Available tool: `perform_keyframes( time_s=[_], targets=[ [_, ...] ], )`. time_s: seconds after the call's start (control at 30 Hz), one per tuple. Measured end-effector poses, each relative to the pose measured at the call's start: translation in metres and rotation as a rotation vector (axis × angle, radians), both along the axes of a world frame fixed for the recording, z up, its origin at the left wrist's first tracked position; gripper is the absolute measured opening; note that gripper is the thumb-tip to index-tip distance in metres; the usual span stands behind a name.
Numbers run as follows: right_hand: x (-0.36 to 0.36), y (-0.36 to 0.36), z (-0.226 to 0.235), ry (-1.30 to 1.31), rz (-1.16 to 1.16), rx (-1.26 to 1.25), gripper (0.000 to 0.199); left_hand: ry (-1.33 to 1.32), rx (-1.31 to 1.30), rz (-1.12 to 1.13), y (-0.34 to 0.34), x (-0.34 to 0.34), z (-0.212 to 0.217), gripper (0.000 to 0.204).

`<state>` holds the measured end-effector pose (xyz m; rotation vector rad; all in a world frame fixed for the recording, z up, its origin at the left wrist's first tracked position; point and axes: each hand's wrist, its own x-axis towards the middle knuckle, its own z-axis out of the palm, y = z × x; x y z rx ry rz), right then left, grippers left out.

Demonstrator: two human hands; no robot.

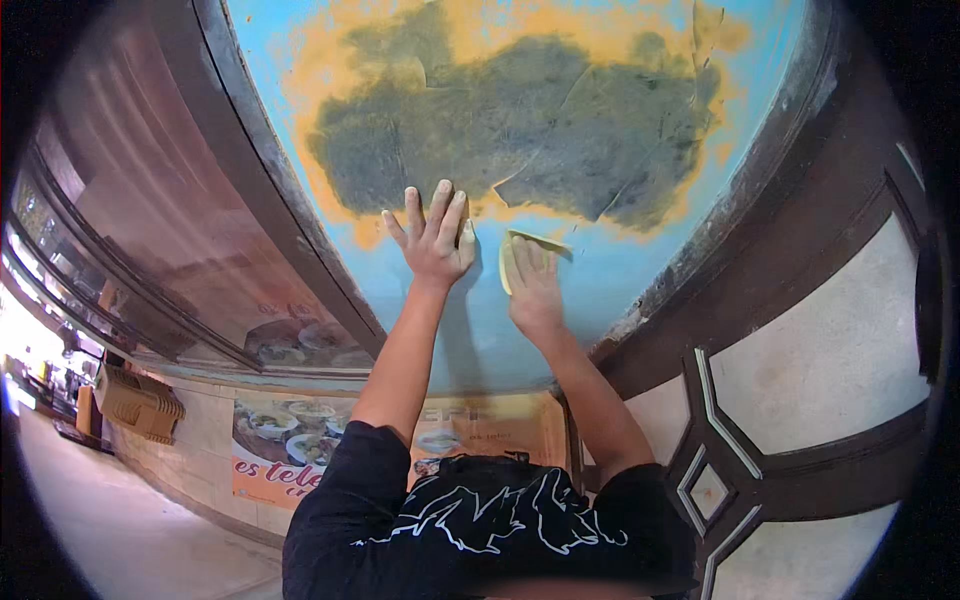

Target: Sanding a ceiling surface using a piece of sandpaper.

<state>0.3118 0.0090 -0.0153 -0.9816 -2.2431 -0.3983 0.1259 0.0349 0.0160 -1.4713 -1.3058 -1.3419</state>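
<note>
A light blue panel (490,330) fills the upper middle, bearing a large dark grey patch (500,120) ringed with orange. My left hand (438,240) lies against the panel with its fingers spread, the tips reaching the lower edge of the patch. Pale dust coats its fingertips. To the right, below the patch, my right hand (535,285) presses a folded yellowish sheet of sandpaper (507,265) to the blue surface. One edge of the sheet sticks out past the fingertips. A few cracks or lifted edges run through the dark patch.
A dark frame (700,240) borders the panel on the right, beside a brown door with pale inset panels (820,310). Glass in a dark frame (290,210) stands on the left. Below hang printed food banners (280,450), near a tan plastic box (140,405).
</note>
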Motion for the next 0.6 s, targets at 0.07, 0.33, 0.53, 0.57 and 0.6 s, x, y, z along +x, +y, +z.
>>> perform_keyframes(
  time_s=[0.07, 0.33, 0.53, 0.57, 0.6],
  targets=[
    [0.002, 0.007, 0.017, 0.003, -0.052, -0.022, 0.061, 0.005, 0.017, 0.011, 0.002, -0.003, 0.001, 0.039],
    [-0.003, -0.001, -0.009, -0.151, -0.017, 0.001, 0.060, 0.044, 0.017, 0.027, -0.002, -0.002, 0.003, 0.039],
    [0.008, 0.013, 0.028, 0.034, -0.038, 0.102, 0.061, 0.002, 0.017, 0.035, -0.001, 0.000, 0.001, 0.038],
    [0.005, 0.010, 0.026, -0.009, -0.062, 0.070, 0.062, 0.004, 0.028, 0.029, 0.000, 0.000, 0.001, 0.038],
    [0.005, 0.009, 0.015, -0.010, -0.068, 0.072, 0.062, 0.003, 0.029, 0.023, 0.002, 0.002, 0.001, 0.038]
  ],
)
